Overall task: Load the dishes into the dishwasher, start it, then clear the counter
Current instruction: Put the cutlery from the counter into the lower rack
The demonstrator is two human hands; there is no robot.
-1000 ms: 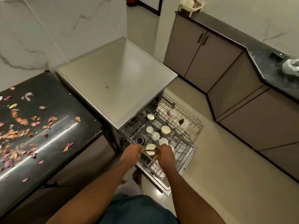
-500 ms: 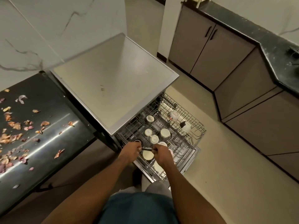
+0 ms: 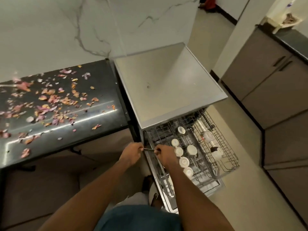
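Both hands meet low in front of the person, in the only view there is, the one from the head. The left hand [image 3: 131,153] and the right hand [image 3: 164,153] each have curled fingers pinching one end of a thin metal utensil [image 3: 148,149], which spans the gap between them; whether it is a spoon or a knife is too small to tell.

Just right of the right hand sits the pulled-out rack [image 3: 221,147] of the dishwasher [image 3: 168,90], with several pale cups [image 3: 191,150] standing mouth-down beside the knuckles and two more dishes further right. Below the right wrist a lower rack and the open door show. Left of the left hand runs the dark counter [image 3: 93,117], strewn with onion peels [image 3: 50,100].

My guess is that the utensil is about to go into the rack. To do it well, let one hand release so the other can carry it alone, then lower it into a free slot clear of the cups, laying it flat or handle-first so it cannot slip through the wires. The counter is plainly not cleared yet, so that part comes after the racks slide in and the door shuts
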